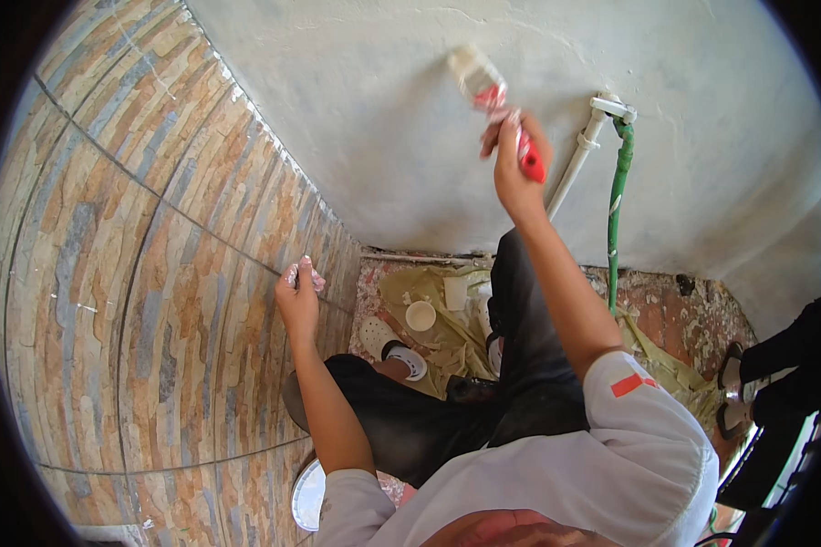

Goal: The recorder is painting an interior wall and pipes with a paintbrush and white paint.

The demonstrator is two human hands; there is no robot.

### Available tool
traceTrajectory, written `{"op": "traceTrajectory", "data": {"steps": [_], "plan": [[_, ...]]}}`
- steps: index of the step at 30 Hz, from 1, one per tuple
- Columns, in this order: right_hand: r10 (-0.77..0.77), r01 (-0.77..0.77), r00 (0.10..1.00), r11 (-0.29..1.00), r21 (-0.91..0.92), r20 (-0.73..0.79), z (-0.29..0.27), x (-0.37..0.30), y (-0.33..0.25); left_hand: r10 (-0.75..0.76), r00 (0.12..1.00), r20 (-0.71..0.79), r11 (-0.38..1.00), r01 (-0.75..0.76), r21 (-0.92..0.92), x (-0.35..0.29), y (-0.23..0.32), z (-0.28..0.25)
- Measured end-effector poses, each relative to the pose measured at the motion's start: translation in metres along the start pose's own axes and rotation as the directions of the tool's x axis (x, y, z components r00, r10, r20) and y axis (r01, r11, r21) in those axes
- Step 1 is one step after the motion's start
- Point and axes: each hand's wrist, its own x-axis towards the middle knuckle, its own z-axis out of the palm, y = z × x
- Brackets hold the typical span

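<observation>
My right hand (pixel 517 153) is wrapped round the red handle of a wide paintbrush (pixel 477 77), high in front of me. Its pale bristles point up and left, against or very close to the whitish wall (pixel 356 100); I cannot tell if they touch. The brush is slightly blurred, with paint on its lower part. At the left, my left hand (pixel 299 281) is raised beside the stone-patterned tiled wall (pixel 155 273). Its fingers are curled together and smeared with white; whatever they may hold is hidden.
A white pipe (pixel 572 169) with a green hose (pixel 620 201) stands against the wall. Below, a white cup (pixel 420 316) sits on a yellowish sheet (pixel 397 287) near my feet. A round white lid-like thing (pixel 309 497) lies at lower left. Another person's legs (pixel 784 365) are at right.
</observation>
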Motion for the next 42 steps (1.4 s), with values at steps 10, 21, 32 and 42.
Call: {"op": "traceTrajectory", "data": {"steps": [10, 21, 32, 42], "plan": [[0.191, -0.219, 0.954, 0.970, -0.104, -0.230, 0.004, -0.148, 0.165, 0.008, 0.999, -0.036, 1.000, -0.008, 0.011, -0.003, 0.004, -0.009], [0.049, 0.022, 0.982, 0.929, 0.369, -0.182, 0.063, 0.012, -0.019, -0.005, 1.000, -0.012, 1.000, 0.005, 0.029, 0.000, -0.003, -0.014], [0.330, -0.353, 0.882, 0.936, -0.006, -0.336, 0.021, -0.147, 0.195, 0.058, 0.998, 0.013, 0.996, -0.059, 0.059, -0.003, 0.016, 0.007], [0.110, -0.072, 0.989, 0.944, 0.322, -0.099, 0.094, -0.008, 0.026, -0.042, 0.999, 0.011, 0.997, 0.041, 0.071, -0.005, -0.005, -0.015]]}}
